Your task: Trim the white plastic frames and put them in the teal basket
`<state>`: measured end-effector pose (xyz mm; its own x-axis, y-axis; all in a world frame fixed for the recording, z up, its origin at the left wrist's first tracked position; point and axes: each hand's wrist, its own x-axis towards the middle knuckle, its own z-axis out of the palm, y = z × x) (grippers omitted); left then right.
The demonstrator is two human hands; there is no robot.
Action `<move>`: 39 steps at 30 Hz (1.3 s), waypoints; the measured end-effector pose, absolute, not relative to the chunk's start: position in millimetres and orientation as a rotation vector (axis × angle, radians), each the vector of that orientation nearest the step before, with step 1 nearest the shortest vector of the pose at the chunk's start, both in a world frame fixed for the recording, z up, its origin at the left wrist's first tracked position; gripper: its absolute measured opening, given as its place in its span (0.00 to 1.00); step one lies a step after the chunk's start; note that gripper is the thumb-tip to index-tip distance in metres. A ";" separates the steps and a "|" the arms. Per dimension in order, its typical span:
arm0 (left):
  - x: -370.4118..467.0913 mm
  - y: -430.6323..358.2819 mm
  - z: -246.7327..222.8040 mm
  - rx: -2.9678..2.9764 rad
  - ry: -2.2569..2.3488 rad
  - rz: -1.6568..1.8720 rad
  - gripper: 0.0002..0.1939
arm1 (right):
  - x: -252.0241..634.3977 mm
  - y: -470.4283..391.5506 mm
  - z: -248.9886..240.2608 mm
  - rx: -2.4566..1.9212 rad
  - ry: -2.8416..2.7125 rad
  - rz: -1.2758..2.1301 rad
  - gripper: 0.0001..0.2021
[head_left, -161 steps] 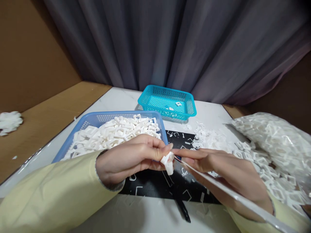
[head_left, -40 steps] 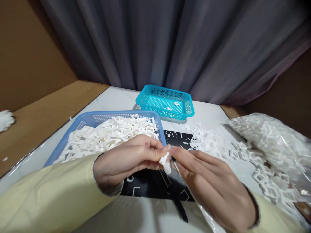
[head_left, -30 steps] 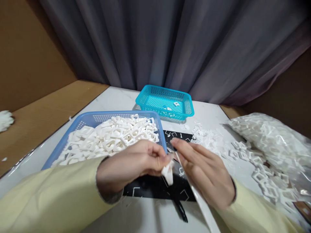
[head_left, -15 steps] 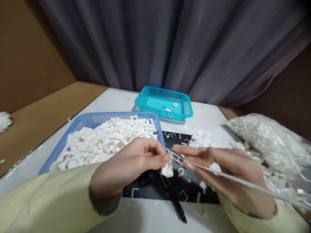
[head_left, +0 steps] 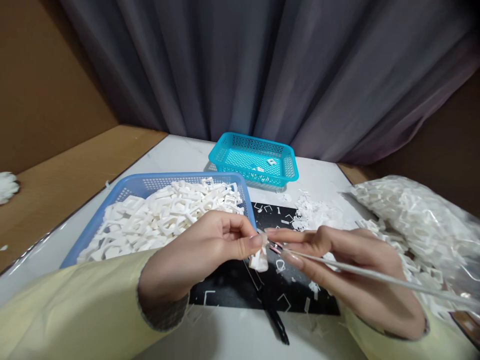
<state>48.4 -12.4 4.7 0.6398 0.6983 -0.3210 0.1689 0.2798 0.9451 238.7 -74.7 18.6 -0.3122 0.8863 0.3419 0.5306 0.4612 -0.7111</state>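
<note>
In the head view, my left hand (head_left: 217,240) pinches a small white plastic piece (head_left: 259,261) between thumb and fingers, above the black mat (head_left: 232,287). My right hand (head_left: 337,270) is closed round a slim tool (head_left: 276,247) with a dark and pinkish front part. The tool's tip is at the upper side of the white piece; whether it touches cannot be told. A thin white cord or rod (head_left: 360,272) runs from the right fingers to the lower right. Below the hands lies a black-handled tool (head_left: 275,320) with thin metal ends.
A blue basket (head_left: 150,182) full of white plastic pieces stands at the left. Behind is a turquoise basket (head_left: 258,175) holding a few pieces. White scraps (head_left: 318,215) lie by the mat, and a clear bag of white parts (head_left: 420,215) stands at the right.
My right hand and the slim tool have moved slightly left, closer to the white piece. My left hand stays nearly in place, still pinching it.
</note>
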 end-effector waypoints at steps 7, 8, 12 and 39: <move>48.6 -11.7 3.3 1.298 0.842 0.405 0.08 | 233.1 -76.2 18.8 -1.165 -2.032 0.494 0.08; 48.5 -11.8 3.1 1.301 0.839 0.401 0.08 | 232.6 -76.8 19.4 -1.165 -2.052 0.475 0.06; 48.5 -12.1 2.0 1.320 0.833 0.388 0.09 | 232.2 -78.0 21.2 -1.184 -2.145 0.404 0.06; 56.6 -9.2 -14.8 0.689 0.658 0.179 0.06 | 230.9 -66.7 -20.7 -1.176 -2.276 -0.228 0.11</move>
<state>56.6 -9.2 -14.8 0.7851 0.3618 -0.5027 0.0574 0.7656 0.6407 230.9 -66.7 -20.7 -0.4568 0.6978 0.5517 0.7932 0.6003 -0.1025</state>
